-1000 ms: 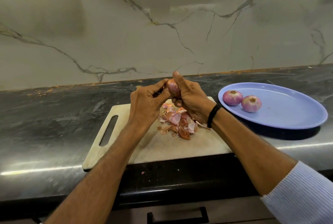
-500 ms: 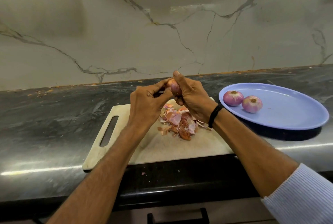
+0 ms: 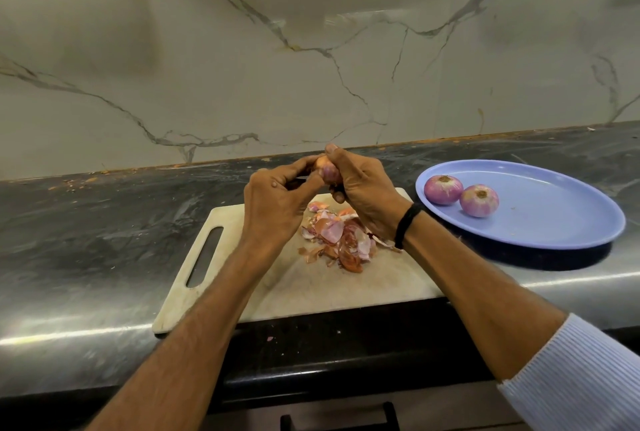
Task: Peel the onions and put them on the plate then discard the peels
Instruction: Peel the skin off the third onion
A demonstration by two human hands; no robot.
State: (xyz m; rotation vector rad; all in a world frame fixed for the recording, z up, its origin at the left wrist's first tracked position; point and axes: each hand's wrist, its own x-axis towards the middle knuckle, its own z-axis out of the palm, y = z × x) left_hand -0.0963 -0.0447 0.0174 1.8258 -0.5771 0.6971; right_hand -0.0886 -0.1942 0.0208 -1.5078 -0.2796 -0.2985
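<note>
Head view: both hands are raised over the far edge of the cutting board (image 3: 277, 292), sharing one onion (image 3: 327, 171). The right hand (image 3: 363, 191) curls round it, and the left hand (image 3: 277, 202) pinches at its side with bent fingers. Peels (image 3: 339, 240) lie heaped mid-board. Two peeled onions (image 3: 443, 190) sit near the plate's (image 3: 554, 222) left edge. The onion looks small, firm and probably slippery once bare, with thin, brittle skin. It is best gripped round the body, with the skin picked off from an end.

A small pink-purple onion (image 3: 328, 171), papery orange skin clinging at its top, is gripped between the left hand (image 3: 277, 209) and the right hand (image 3: 367, 195). Two peeled purple-white onions (image 3: 443, 189) sit side by side on the round blue plastic plate (image 3: 554, 226). Loose pink-and-brown peels (image 3: 341, 238) are heaped on the pale cutting board (image 3: 346, 292).
</note>
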